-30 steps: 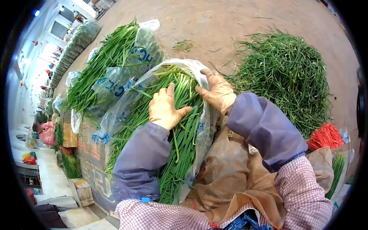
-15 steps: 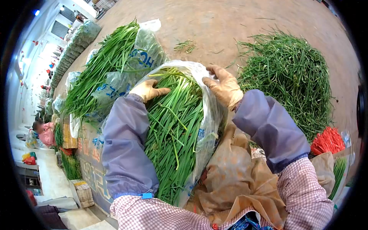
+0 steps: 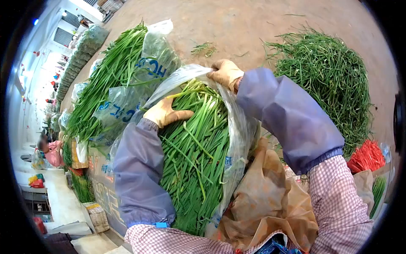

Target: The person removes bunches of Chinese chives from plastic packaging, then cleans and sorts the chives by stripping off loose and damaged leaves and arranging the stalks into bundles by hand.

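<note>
A clear plastic bag (image 3: pixel 242 139) lies around a large bundle of long green stalks (image 3: pixel 196 156), with the pale ends at the top. My right hand (image 3: pixel 226 74), in a tan glove, is closed on the bag's upper rim. My left hand (image 3: pixel 165 113), also gloved, rests at the upper left of the bundle, thumb spread away from the other fingers. Some of its fingertips are hidden at the bag's edge.
A second bagged bundle (image 3: pixel 114 74) lies at the upper left. On the floor at the right is a loose green heap (image 3: pixel 325 80), with red strips (image 3: pixel 366 156) below it. A person in pink (image 3: pixel 54 153) is at the far left.
My left hand has moved left from over the stalks to the bag's side. My right hand has shifted up and left and closed on the rim, pulling it leftward.
</note>
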`<action>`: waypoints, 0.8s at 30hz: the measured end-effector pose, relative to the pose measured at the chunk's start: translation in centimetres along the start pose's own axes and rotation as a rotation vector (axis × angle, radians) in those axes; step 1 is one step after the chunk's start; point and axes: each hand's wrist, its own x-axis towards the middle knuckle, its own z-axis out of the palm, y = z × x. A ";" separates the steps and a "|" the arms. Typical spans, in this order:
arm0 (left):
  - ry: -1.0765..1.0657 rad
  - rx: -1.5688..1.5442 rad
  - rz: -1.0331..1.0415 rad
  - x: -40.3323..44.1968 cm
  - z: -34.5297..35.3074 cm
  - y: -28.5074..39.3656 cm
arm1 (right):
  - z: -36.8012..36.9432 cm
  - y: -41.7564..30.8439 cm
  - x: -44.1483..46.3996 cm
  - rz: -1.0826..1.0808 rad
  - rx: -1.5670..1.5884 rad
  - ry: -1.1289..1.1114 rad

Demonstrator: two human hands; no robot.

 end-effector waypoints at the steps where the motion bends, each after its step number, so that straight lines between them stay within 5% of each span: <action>1: 0.025 0.073 -0.006 -0.1 -0.1 0.5 | 0.0 0.2 0.0 0.008 0.024 0.025; 6: -0.014 -0.237 -0.109 -1.4 -0.9 1.4 | 1.1 1.4 0.3 0.076 -0.028 0.040; 9: -0.041 -0.696 -0.036 -1.4 -0.6 -0.8 | 1.7 2.5 0.5 0.127 -0.140 -0.006; 14: -0.290 -0.420 -0.097 0.4 -2.3 0.8 | 2.2 4.8 -0.2 0.166 -0.047 -0.045; 18: -0.285 -0.144 -0.154 -0.8 -3.5 3.8 | 2.2 5.0 -0.9 0.154 0.064 -0.029; 21: -0.177 -0.158 0.132 -1.6 -3.1 3.6 | 2.8 5.7 -1.0 0.118 0.167 0.004; 24: -0.084 -0.166 0.093 -2.7 -2.4 3.3 | 3.3 6.3 -1.0 0.122 0.214 0.033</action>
